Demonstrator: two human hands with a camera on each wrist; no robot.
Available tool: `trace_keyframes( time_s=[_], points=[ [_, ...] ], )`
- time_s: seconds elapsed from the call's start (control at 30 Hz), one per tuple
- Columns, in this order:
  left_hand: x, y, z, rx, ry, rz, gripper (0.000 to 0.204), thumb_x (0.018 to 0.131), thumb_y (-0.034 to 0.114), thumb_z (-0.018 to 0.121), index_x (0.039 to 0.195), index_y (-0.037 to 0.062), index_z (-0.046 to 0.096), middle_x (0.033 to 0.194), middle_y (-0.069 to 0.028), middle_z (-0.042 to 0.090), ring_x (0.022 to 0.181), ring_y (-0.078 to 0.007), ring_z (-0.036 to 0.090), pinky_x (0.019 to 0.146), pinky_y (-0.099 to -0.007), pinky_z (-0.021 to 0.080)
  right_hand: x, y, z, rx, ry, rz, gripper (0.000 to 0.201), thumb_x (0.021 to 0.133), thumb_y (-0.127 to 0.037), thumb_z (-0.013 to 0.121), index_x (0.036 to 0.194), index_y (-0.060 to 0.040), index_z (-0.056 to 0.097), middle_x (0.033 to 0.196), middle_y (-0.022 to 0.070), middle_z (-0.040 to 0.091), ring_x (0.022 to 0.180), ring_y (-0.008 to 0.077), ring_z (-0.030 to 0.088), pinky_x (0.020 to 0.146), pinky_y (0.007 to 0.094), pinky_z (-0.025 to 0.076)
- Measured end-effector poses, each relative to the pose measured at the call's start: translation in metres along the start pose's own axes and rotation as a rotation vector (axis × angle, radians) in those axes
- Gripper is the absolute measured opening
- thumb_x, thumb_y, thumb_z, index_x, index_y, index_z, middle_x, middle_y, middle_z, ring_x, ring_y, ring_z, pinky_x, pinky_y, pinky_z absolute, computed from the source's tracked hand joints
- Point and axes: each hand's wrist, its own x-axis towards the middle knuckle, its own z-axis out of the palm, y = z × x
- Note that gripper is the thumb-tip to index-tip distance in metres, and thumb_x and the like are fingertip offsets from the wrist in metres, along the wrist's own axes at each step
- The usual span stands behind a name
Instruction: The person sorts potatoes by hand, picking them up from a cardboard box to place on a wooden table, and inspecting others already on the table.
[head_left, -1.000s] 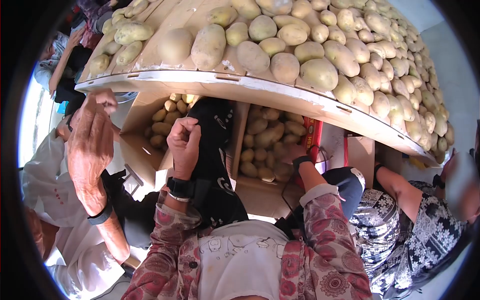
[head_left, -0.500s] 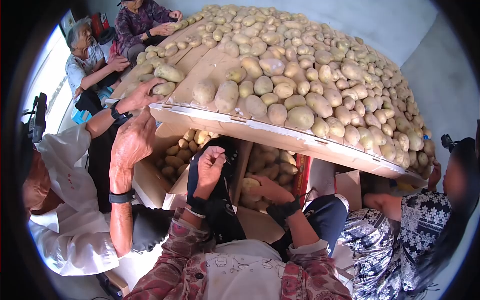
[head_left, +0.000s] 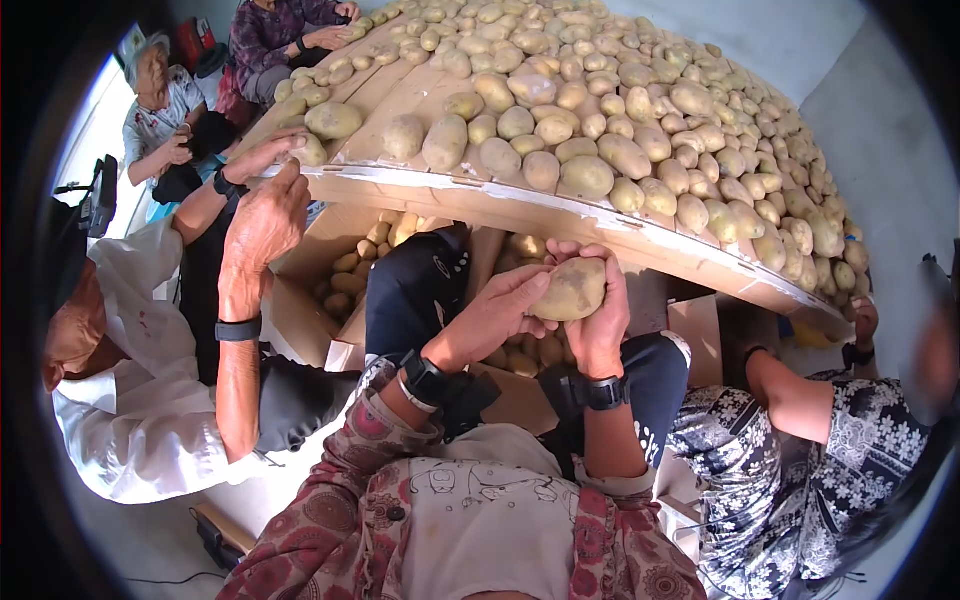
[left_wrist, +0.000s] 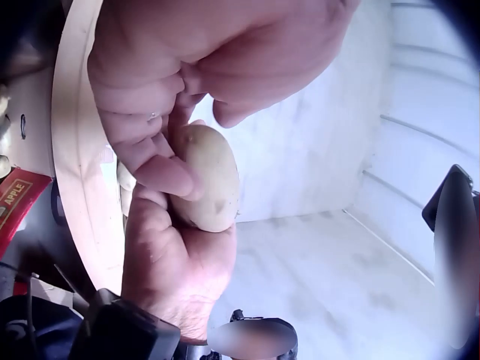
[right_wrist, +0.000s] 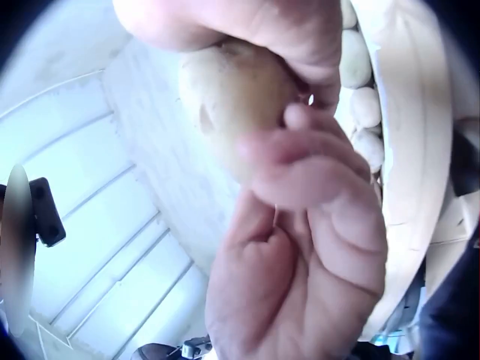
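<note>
The potato (head_left: 572, 292) sits within the grip, between the two palms, so neither hand is nearer: the left hand (head_left: 497, 312) touches one end and the right hand (head_left: 604, 322) wraps the other. Its long axis runs roughly crosswise from hand to hand, the end at the right hand tipped slightly away from the wearer. The left thumb lies on the near face, with the other left fingers lower down; the right fingers curl round the far side above an upturned palm. Both hands grasp the potato together. The left forearm slants in from the wearer's left, while the right one rises more steeply to the grip. The bench (head_left: 400, 187) lies just beyond the grip, with loose potatoes (head_left: 622, 155) on it, and an open box (head_left: 520, 400) holding more sits below.
</note>
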Motion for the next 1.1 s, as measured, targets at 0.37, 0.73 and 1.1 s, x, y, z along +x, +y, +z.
trace_keyframes(
  time_s=[0.37, 0.73, 1.1],
  points=[
    [0.004, 0.006, -0.001, 0.311, 0.065, 0.360, 0.033, 0.080, -0.002, 0.063, 0.112, 0.0024, 0.052, 0.115, -0.0049, 0.056, 0.103, -0.0119, 0.054, 0.085, -0.0258, 0.047, -0.003, -0.012, -0.003, 0.076, -0.022, 0.141, 0.035, 0.097, -0.028, 0.032, 0.109, -0.0006, 0.050, 0.116, 0.0170, 0.053, 0.109, 0.0256, 0.051, 0.095, 0.0371, 0.042],
    [0.008, -0.001, -0.007, 0.430, 0.083, 0.476, 0.050, 0.076, -0.013, 0.055, 0.120, 0.0057, 0.044, 0.125, -0.0070, 0.049, 0.115, -0.0163, 0.047, 0.095, -0.0308, 0.043, -0.006, -0.009, -0.008, -0.052, 0.027, 0.222, 0.034, 0.098, -0.029, 0.036, 0.112, -0.0017, 0.050, 0.112, 0.0128, 0.055, 0.100, 0.0201, 0.057, 0.083, 0.0308, 0.049],
    [0.002, 0.012, -0.014, 0.117, 0.107, -0.030, 0.034, 0.094, 0.025, 0.048, 0.121, 0.0057, 0.043, 0.105, -0.0058, 0.055, 0.092, -0.0133, 0.060, 0.071, -0.0255, 0.053, -0.005, 0.001, -0.003, -0.763, -0.147, -0.182, 0.022, 0.092, -0.020, 0.050, 0.101, -0.0012, 0.056, 0.109, 0.0111, 0.058, 0.102, 0.0179, 0.052, 0.089, 0.0296, 0.040]
  ],
)
